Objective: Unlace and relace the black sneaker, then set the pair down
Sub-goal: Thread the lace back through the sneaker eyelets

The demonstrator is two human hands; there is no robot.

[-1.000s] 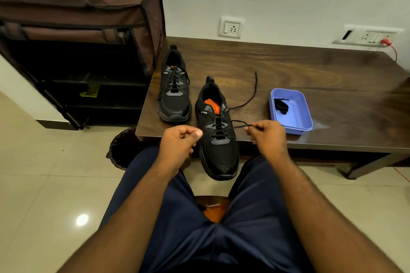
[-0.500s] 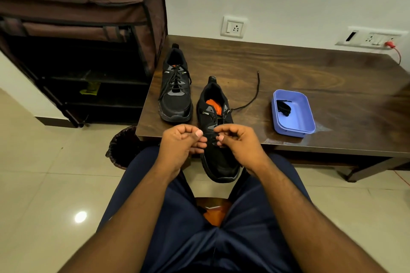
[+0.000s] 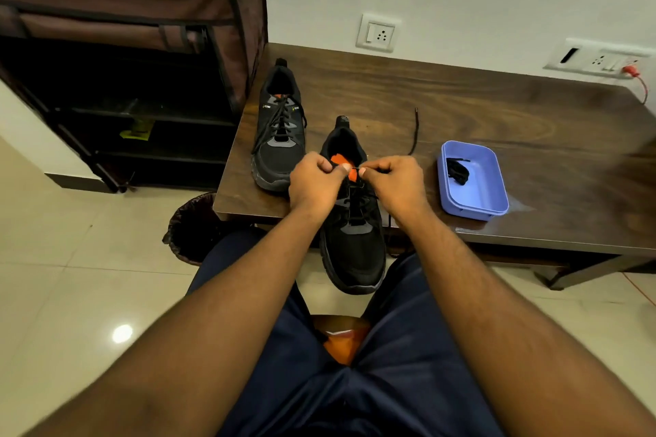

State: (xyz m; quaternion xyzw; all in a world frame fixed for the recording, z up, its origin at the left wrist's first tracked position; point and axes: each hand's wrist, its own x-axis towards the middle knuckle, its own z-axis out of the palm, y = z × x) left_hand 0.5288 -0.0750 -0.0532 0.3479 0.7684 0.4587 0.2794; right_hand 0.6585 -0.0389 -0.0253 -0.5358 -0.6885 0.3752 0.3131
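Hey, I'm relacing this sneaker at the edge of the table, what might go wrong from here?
The near sneaker overhangs the table edge toward your lap, so a hard tug by your left hand or right hand could perhaps tip it off. The loose lace end trails across the table and may snag or pull unevenly. The blue tray sits close to your right hand, so a wide pull might knock it.

Room evenly lit, moderately bright. Ceiling light glares off glossy floor tiles [image 3: 122,333]. Shoe rack [image 3: 117,110] interior dark. Wide-angle bending at edges; forearms soft.
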